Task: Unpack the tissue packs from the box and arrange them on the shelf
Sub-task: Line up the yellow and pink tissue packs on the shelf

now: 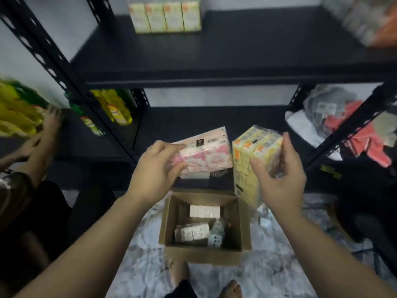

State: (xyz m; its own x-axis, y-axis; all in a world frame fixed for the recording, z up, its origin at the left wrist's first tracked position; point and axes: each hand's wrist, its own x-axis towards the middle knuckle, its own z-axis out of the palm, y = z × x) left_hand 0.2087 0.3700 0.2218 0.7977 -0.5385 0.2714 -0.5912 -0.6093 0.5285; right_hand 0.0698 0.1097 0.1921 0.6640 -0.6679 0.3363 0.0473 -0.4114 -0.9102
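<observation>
My left hand (153, 168) grips a pink and white tissue pack (206, 153), held flat above the open cardboard box (202, 253). In my right hand (279, 179) is a yellow tissue pack (251, 160), upright and tilted, with fingers curled round its side. Both packs hover in front of the dark lower shelf (193, 123). Inside the box lie a few more wrapped packs (192, 232). A row of yellow packs (165, 17) stands at the back of the upper shelf (214, 54).
Another person's hand (46, 130) reaches among yellow bottles (17, 112) on the left shelf. More bottles (116, 108) stand behind a black upright post. Clothes in bags (348, 125) fill the right shelf. My bare feet (179, 274) rest on a marbled floor.
</observation>
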